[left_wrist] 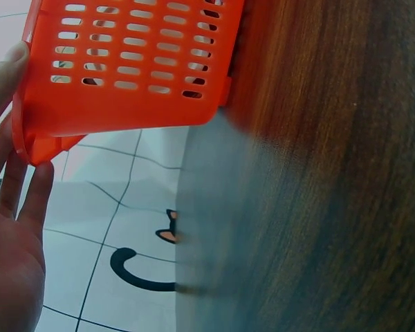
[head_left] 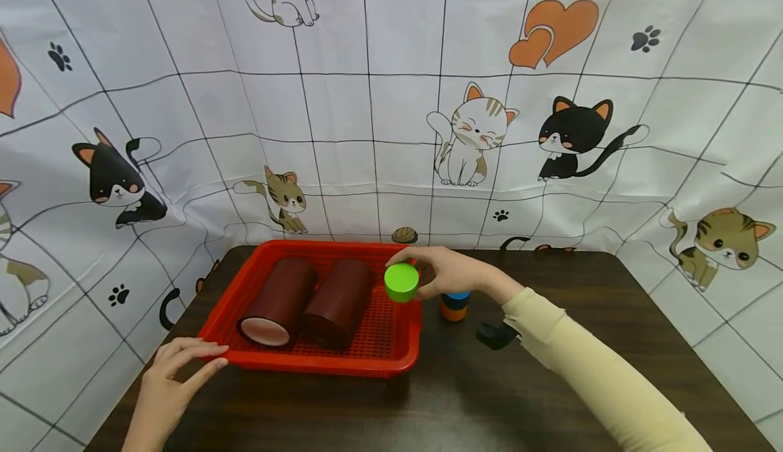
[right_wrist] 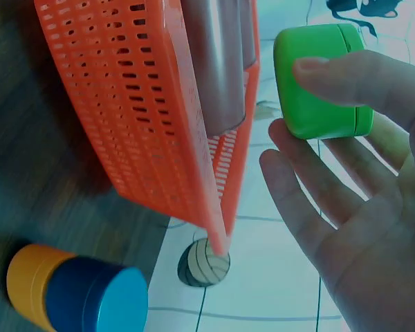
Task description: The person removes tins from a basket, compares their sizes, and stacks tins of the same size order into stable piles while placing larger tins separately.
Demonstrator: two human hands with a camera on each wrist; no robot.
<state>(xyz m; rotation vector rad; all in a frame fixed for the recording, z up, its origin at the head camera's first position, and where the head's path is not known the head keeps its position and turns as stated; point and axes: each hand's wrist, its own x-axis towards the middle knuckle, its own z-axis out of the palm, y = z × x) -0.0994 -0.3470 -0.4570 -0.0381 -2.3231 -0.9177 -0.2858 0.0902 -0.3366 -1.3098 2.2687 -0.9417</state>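
Note:
In the head view my right hand [head_left: 449, 272] is raised over the right side of a red plastic basket [head_left: 318, 363]. Its thumb and fingers pinch a small bright green round container [head_left: 402, 282], which shows a seam near one end in the right wrist view. My left hand [head_left: 174, 377] holds the basket's near left corner, thumb and fingertips against the rim. Inside the basket lie two thick dark reddish-brown cylinders side by side, the left cylinder [head_left: 278, 302] with a pale pinkish end and the right cylinder [head_left: 339, 302] dark-ended.
Right of the basket, an orange container [right_wrist: 38, 280] and a blue container [right_wrist: 90, 294] are stacked on the dark wooden table [head_left: 489, 397]. A black object [head_left: 494, 335] shows beside the right forearm. A white cat-print sheet [head_left: 397, 112] hangs behind the table.

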